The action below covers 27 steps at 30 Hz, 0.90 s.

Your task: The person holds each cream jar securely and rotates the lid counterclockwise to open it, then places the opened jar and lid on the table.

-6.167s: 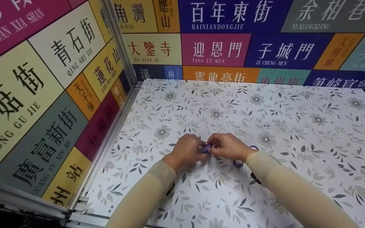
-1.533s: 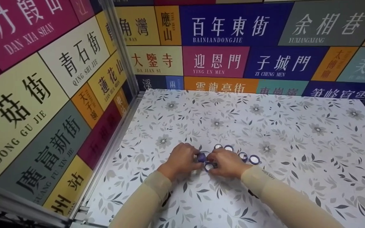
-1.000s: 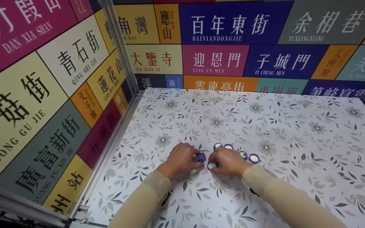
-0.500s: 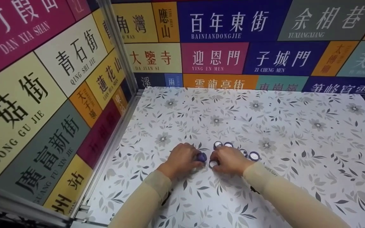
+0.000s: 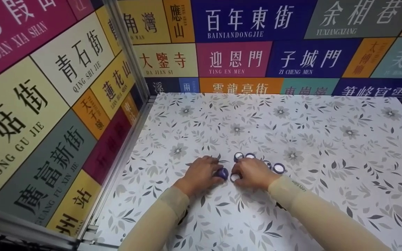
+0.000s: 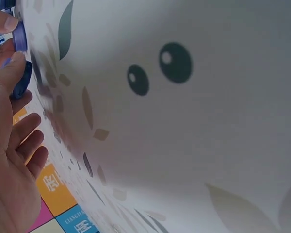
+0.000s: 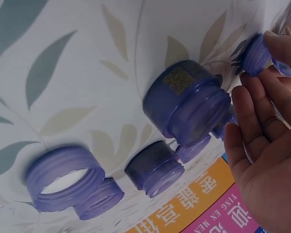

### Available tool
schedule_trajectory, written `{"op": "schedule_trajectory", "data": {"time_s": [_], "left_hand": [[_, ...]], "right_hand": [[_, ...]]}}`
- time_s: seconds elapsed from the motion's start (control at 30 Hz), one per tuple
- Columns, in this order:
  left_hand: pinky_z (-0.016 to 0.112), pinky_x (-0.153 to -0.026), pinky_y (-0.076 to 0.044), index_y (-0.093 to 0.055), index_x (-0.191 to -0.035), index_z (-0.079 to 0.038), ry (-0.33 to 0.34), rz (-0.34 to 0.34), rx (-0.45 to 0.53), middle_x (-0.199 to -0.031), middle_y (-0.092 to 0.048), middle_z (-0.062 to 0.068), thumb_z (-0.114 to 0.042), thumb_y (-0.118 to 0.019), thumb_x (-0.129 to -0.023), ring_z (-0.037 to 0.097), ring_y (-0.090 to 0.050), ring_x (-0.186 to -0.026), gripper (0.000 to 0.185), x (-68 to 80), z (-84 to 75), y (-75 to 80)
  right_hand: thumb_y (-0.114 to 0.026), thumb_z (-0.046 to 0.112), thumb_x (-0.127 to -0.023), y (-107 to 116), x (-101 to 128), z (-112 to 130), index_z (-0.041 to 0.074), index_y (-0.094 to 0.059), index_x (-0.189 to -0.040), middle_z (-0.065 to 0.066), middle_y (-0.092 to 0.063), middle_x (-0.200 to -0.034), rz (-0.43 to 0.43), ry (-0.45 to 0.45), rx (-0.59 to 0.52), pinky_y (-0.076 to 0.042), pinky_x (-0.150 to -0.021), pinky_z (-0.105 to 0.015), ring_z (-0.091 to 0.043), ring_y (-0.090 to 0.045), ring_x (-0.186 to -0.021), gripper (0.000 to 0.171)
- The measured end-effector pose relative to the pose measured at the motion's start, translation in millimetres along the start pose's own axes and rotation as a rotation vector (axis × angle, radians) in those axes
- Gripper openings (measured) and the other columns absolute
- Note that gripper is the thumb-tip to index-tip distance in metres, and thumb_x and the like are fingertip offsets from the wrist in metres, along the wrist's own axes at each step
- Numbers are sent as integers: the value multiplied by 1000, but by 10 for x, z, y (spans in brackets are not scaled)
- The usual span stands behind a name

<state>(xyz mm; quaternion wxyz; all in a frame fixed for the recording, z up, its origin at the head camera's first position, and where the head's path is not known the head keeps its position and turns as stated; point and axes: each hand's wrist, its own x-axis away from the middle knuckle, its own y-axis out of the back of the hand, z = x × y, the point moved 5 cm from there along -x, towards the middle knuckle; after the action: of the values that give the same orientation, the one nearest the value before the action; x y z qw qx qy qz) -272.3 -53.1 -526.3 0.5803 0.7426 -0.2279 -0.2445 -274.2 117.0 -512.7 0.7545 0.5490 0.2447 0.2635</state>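
Note:
My left hand point(image 5: 202, 175) pinches a small purple container point(image 5: 223, 173) between thumb and fingers, low over the patterned tabletop. Just across a narrow gap, my right hand point(image 5: 255, 173) holds a purple screw lid point(image 5: 235, 177) with a pale inside. In the right wrist view that lid point(image 6: 19, 36) is not fully seen, as fingers cover part of it; the left wrist view also shows my left thumb on the darker blue-purple container point(image 6: 23, 80). Beside my right hand, a small purple jar point(image 7: 184, 102) with a threaded neck and gold label lies near a wide purple lid point(image 7: 65, 177).
Past my right hand are more round purple pieces with pale insides, including one at the right point(image 5: 278, 168) and one farther back point(image 5: 238, 156). A second small jar point(image 7: 155, 169) is among them. Sign-printed panels point(image 5: 236, 59) border the tabletop point(image 5: 326, 195) at the back and left.
Earlier my hands met at one purple piece; now they are apart, each with its own. More purple pieces show beyond my right hand. In the last second the gap widens slightly.

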Motion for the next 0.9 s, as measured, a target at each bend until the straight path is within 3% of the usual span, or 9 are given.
{"op": "schedule_trajectory", "data": {"time_s": [0.3,0.9], "left_hand": [[44,-107,-36,-61,-138,-19,-23,14,-47,-148,-49,9,-52,-66,-90,30,-46,-133,58,-6,23,-41],[44,-113,-27,-57,-141,-22,33,70,-42,-155,-39,5,-55,-62,-92,27,-36,-141,59,15,63,-89]], "right_hand": [[-82,27,-75,-2,2,-4,15,-76,-101,2,-68,-90,27,-42,-28,-51,-79,-40,-19,-61,-83,29],[-80,28,-75,-4,-3,-11,14,-76,-99,2,-68,-88,2,2,-16,-51,-78,-41,-21,-62,-81,28]]}}
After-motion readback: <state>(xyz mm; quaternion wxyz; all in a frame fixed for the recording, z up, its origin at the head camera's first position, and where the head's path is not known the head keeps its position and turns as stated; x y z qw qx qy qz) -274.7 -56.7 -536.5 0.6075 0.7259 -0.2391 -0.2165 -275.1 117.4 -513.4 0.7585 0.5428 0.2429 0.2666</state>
